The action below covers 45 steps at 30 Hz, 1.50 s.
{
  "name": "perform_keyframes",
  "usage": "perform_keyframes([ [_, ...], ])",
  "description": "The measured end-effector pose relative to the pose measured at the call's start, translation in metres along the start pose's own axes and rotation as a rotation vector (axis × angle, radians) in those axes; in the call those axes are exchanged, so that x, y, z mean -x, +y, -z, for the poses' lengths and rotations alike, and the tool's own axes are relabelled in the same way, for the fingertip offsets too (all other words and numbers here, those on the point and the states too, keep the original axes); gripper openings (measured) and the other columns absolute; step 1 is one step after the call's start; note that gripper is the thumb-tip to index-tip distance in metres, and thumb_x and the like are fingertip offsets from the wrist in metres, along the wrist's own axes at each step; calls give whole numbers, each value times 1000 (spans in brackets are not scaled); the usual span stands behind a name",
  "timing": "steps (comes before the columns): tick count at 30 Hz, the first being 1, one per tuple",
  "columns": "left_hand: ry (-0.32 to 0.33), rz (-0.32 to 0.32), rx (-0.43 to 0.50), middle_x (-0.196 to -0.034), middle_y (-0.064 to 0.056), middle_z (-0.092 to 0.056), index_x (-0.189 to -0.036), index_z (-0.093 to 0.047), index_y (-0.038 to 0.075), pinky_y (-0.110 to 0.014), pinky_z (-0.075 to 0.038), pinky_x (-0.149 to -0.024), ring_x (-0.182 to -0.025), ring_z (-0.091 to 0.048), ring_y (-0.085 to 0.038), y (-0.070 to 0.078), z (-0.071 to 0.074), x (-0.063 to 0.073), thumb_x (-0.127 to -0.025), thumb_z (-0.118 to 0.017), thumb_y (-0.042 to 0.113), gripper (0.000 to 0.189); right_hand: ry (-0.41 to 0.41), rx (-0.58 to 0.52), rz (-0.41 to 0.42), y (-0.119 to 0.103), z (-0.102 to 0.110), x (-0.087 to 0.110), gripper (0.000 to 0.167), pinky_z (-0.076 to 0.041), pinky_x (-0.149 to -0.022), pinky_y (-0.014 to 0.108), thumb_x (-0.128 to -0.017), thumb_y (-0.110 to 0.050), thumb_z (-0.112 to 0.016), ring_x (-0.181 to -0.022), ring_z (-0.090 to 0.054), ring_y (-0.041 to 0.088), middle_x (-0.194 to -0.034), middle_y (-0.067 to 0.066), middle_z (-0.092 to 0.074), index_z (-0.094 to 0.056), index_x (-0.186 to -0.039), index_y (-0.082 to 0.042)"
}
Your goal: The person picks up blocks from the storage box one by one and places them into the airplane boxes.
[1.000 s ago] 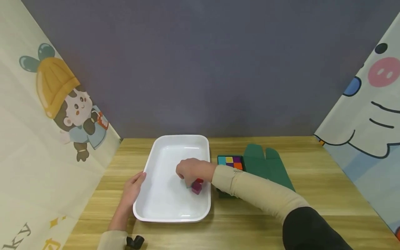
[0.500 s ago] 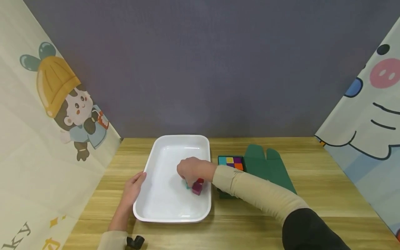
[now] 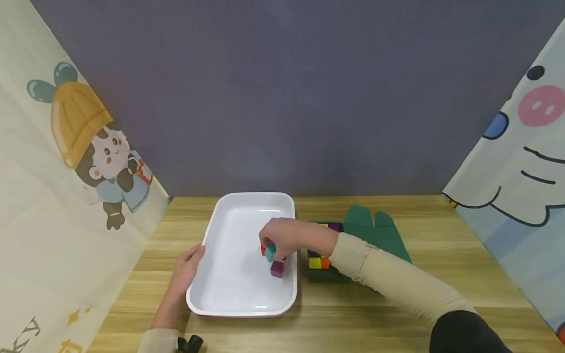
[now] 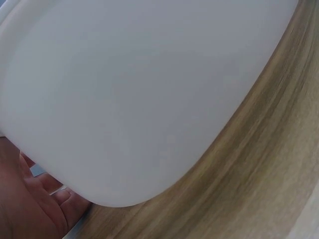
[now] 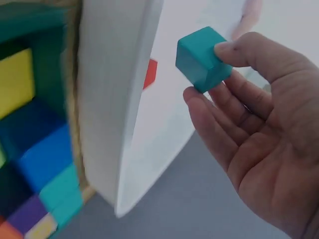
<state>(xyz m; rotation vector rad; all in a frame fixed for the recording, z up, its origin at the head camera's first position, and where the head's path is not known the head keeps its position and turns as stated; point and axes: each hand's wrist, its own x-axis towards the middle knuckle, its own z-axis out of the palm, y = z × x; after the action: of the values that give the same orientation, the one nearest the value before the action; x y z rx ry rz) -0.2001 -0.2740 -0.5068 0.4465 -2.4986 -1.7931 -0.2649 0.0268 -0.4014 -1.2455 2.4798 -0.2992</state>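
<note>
My right hand (image 3: pixel 287 238) pinches a teal cube (image 5: pixel 202 57) between thumb and fingers, held over the right half of the white tray (image 3: pixel 220 294). Below it, a magenta cube (image 3: pixel 277 269) lies on the tray floor, and a red cube (image 3: pixel 263 250) shows partly behind the hand. My left hand (image 3: pixel 187 269) holds the tray's left side; in the left wrist view its fingers (image 4: pixel 60 196) curl below the rim.
Right of the tray stands a green box (image 3: pixel 328 277) with several coloured cubes in it, partly covered by the right forearm. Its green lid (image 3: pixel 368 228) lies folded open to the right. A grey wall (image 3: pixel 282 98) rises behind the wooden table (image 3: pixel 353 323).
My right hand has lifted the teal cube from among the cubes on the tray and shifted a little right. More of the box shows below the forearm. The left hand stays put.
</note>
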Motion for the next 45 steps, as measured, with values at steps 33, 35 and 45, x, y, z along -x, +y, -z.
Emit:
perform_keyframes([
  [33, -11, 30, -28, -137, -26, -50, -142, -45, -1, -21, -51, -77, -106, -59, -21, -2, 8, 7, -98, -48, 52, 69, 186, -77, -175, 79, -17, 96, 25, -47, -68, 33, -78, -10, -77, -74, -50, 15, -87, -2, -60, -68, -101, -10],
  [35, -15, 32, -24, -137, -26, -50, -143, -44, -1, -21, -51, -77, -106, -59, -22, -2, 8, 6, -98, -48, 52, 69, 188, -61, -191, 78, -19, 97, 24, -46, -67, 33, -78, -10, -77, -72, -49, 15, -84, -2, -59, -68, -101, -11],
  [45, -38, 31, -67, -140, -27, -47, -144, -41, -2, -35, -52, -90, -119, -53, -35, 0, 3, 5, -99, -45, 53, 72, 184, -76, -221, 78, -23, 101, 22, -43, -61, 33, -75, -7, -76, -67, -46, 15, -79, -3, -56, -67, -94, -11],
])
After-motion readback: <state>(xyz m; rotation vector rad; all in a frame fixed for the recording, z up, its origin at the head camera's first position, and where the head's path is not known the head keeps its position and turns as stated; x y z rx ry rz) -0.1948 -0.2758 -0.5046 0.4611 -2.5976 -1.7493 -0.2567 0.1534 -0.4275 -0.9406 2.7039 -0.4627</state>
